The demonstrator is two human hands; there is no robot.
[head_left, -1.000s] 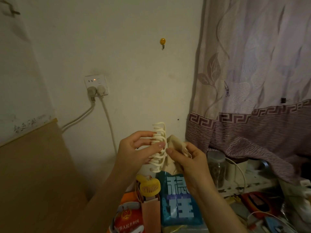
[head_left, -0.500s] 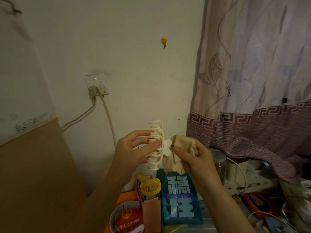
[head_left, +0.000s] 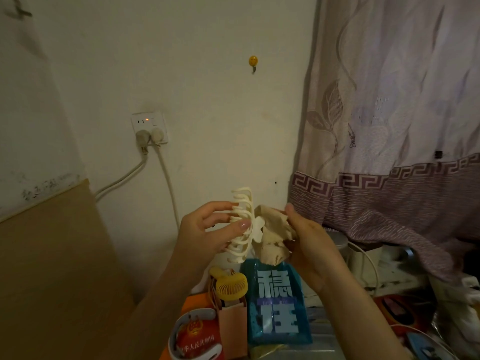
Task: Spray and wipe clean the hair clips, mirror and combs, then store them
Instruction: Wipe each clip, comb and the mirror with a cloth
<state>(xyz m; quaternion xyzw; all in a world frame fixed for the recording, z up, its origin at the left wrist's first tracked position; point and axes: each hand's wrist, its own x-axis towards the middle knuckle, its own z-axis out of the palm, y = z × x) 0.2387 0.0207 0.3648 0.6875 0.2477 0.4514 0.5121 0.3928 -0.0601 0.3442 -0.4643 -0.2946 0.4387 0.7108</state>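
— Cream plastic, that hair clip [head_left: 242, 224]? Where is it?

— Up in front of the wall, held in the air. Her left hand [head_left: 207, 229] pinches it, thumb across the teeth, fingers curled behind.

— And the other hand?

— Her right hand [head_left: 309, 240] is bunched round a beige cloth [head_left: 272, 235], pressed against the clip's hinge side. Below them stand a yellow mini fan [head_left: 231, 285] and a blue packet [head_left: 278, 307].

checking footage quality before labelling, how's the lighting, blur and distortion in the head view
Head view: dim, warm light throughout, no glare; the cream hair clip in the left hand and the beige cloth in the right hand read clearly with little motion blur; wide-angle bending shows along the curtain edge; the lower right clutter is dark and hard to make out.
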